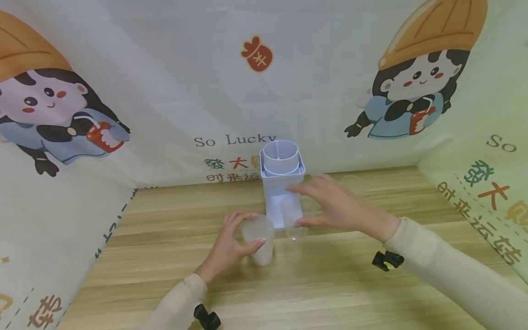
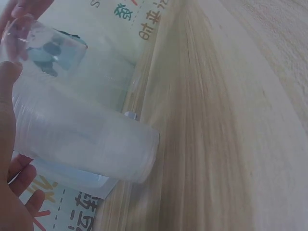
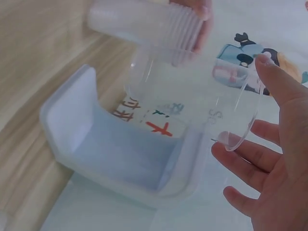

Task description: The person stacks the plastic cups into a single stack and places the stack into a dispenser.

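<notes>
My left hand (image 1: pixel 231 243) grips a stack of frosted plastic cups (image 1: pixel 264 256), thumb on the near side and fingers round the upper end. In the left wrist view the stack (image 2: pixel 91 130) shows its ribbed, nested rims. My right hand (image 1: pixel 336 204) holds a single clear plastic cup (image 1: pixel 294 233) near its rim. The right wrist view shows that cup (image 3: pixel 192 91) between thumb and fingertips, overlapping the stack behind it. Just beyond both hands stands a white dispenser (image 1: pixel 271 195) with a flat base and an open front.
A round white tube (image 1: pixel 281 162) sits in the dispenser's top. The dispenser stands on a wood-grain table (image 1: pixel 173 256) near the printed back cloth (image 1: pixel 198 91). A faint clear round object (image 1: pixel 353 183) lies behind the right hand. Cloth walls also rise at both sides.
</notes>
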The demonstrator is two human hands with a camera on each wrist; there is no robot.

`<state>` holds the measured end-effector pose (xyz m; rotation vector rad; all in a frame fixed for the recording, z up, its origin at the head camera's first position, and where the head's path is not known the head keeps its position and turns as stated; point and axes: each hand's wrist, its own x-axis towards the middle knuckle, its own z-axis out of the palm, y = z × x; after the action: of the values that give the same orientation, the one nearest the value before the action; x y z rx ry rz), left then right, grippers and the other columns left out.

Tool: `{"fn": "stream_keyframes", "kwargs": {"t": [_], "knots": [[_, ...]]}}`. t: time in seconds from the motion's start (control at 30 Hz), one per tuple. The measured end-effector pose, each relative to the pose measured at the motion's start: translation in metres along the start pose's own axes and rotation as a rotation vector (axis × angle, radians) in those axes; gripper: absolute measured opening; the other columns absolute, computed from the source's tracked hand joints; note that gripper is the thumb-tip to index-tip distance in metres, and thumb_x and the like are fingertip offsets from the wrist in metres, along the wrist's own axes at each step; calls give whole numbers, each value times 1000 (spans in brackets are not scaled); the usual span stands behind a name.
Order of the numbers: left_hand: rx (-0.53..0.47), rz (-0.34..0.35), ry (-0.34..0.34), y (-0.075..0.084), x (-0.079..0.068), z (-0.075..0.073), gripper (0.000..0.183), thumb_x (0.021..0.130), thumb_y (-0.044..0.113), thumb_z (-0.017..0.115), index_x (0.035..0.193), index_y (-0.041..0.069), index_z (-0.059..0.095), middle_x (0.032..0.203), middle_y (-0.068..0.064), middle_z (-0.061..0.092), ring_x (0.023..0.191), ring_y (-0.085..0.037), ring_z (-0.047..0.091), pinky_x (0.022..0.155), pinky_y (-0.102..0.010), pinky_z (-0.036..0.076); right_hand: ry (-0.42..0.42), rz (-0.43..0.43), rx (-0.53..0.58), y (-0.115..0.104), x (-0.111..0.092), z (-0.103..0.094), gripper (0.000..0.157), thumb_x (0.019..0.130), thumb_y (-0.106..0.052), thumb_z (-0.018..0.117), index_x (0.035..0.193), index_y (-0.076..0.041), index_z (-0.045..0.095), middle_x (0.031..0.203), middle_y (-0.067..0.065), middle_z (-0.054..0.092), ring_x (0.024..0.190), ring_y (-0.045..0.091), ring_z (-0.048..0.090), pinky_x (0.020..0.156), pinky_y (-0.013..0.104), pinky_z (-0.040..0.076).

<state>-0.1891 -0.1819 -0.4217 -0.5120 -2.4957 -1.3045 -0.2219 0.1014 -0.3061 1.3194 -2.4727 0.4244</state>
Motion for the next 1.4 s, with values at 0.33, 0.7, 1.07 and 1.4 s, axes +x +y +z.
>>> {"fn": "stream_keyframes", "kwargs": {"t": [0.33,0.7,1.07,1.4], "knots": [[12,46,7,1,6,1,55,74,24,86,124,17,64,127,-6,61,120,-25,46,99,-49,40,65,-114,-26,-8,36,-22,70,77,-46,81,132,-7,60,127,7,69,113,26,62,104,48,45],[9,67,22,4,10,0,57,72,21,87,122,10,62,125,-11,60,121,-29,46,100,-51,42,52,-158,-12,-24,64,-32,69,80,-48,77,136,-12,58,133,2,66,112,22,62,99,41,46],[14,58,0,3,15,-1,50,73,27,86,117,17,64,125,-7,59,123,-26,45,102,-53,41,-6,-174,-23,-34,75,-8,74,81,-53,75,138,-11,55,129,3,68,108,21,62,104,42,42],[19,82,4,-3,1,-1,57,73,22,84,124,15,62,123,-6,61,118,-24,47,99,-48,41,-56,-195,-95,-36,63,39,75,81,-62,69,139,-17,54,127,1,68,114,20,62,104,38,46]]}}
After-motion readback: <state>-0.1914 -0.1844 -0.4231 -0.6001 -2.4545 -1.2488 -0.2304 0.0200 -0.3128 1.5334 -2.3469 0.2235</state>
